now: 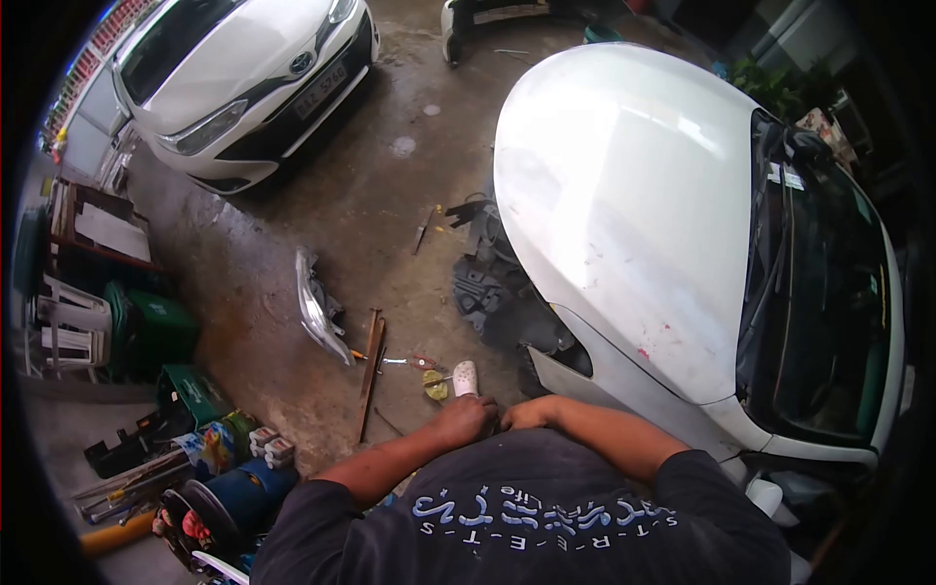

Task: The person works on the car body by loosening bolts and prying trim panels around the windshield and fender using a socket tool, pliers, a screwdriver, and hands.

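My left hand is closed in front of my belly, knuckles up. Right beside it is my right hand, its fingers curled in. The two hands nearly touch, and whatever they may hold is hidden. Just beyond them a white clog shows on my foot. A yellow item lies beside the clog, and a tool with red parts is on the floor further out. To the right stands a white car with its front bumper off and dark inner parts exposed.
A loose headlight and a long wooden strip lie on the wet concrete to the left. Another white car is parked at the upper left. Green bins, a white plastic chair and a blue drum line the left side.
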A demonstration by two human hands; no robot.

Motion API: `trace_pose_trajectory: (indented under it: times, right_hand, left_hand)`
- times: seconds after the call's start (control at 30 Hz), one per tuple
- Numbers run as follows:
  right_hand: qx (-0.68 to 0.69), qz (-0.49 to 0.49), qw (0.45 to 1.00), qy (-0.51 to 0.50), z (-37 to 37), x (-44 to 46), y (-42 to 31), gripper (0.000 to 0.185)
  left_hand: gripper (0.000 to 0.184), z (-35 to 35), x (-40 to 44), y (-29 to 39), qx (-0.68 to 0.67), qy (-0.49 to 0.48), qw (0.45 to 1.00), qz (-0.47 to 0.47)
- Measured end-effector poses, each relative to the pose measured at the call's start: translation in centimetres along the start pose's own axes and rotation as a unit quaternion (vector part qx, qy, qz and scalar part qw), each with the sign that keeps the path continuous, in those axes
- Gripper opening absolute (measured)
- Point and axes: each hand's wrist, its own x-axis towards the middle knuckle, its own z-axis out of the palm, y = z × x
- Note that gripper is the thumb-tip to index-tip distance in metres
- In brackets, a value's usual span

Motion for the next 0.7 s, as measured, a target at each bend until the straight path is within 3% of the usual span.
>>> trace_pose_trajectory:
  times: [0.1,0.33,0.4,0.53,0.63,0.7]
  right_hand:
    - [-0.085,0.005,0.996,-0.016,-0.1,1.0,-0.1,0.043]
    - [0.013,-0.06,0.998,-0.018,-0.3,1.0,0.1,0.042]
    - [-0.03,-0.026,0.999,-0.008,0.1,1.5,-0.1,0.04]
    - [-0.042,-0.045,0.998,0.013,0.3,1.9,0.4,0.037]
    - [-0.033,-0.068,0.997,-0.034,0.8,1.8,2.8,0.041]
    - [0.2,-0.043,0.978,-0.036,2.3,1.7,4.5,0.047]
  left_hand:
    - [0.016,-0.1,0.5,0.4,0.009,-0.015,1.0,-0.001]
    - [0.018,0.6,0.5,-0.3,-0.01,-0.003,1.0,-0.016]
    - [0.017,0.9,0.1,-0.2,-0.009,0.011,1.0,-0.017]
    - [0.016,1.5,0.1,-0.4,-0.003,0.007,1.0,-0.016]
    - [0.016,1.9,-0.1,-0.3,-0.002,0.016,1.0,-0.013]
    - [0.015,1.8,-0.1,-0.2,0.001,0.012,1.0,-0.007]
